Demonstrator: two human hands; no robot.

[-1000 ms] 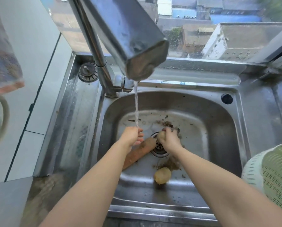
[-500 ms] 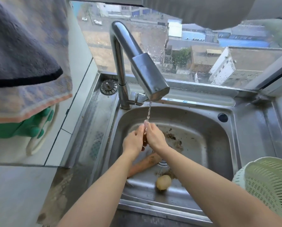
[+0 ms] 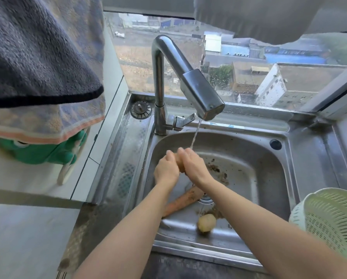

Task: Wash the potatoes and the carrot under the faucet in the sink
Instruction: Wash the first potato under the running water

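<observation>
My left hand (image 3: 166,170) and my right hand (image 3: 194,168) are pressed together around a potato (image 3: 180,165), of which only a brown sliver shows between them. They are held over the steel sink (image 3: 269,178), just under the thin stream from the faucet (image 3: 200,93). A dirty carrot (image 3: 180,202) lies slantwise on the sink floor below my hands, its thick end at the drain. A second, pale potato (image 3: 206,222) rests near the sink's front wall. Dirt lies around the drain.
A pale green plastic colander (image 3: 329,222) stands on the right drainboard. Towels (image 3: 38,63) hang at upper left over a green glove (image 3: 40,152). A drain plug (image 3: 141,110) sits at the back left rim. A window runs behind the faucet.
My right hand lifted the potato from the drain area up to the stream and my left hand joined it. The camera view rose and pulled back.
</observation>
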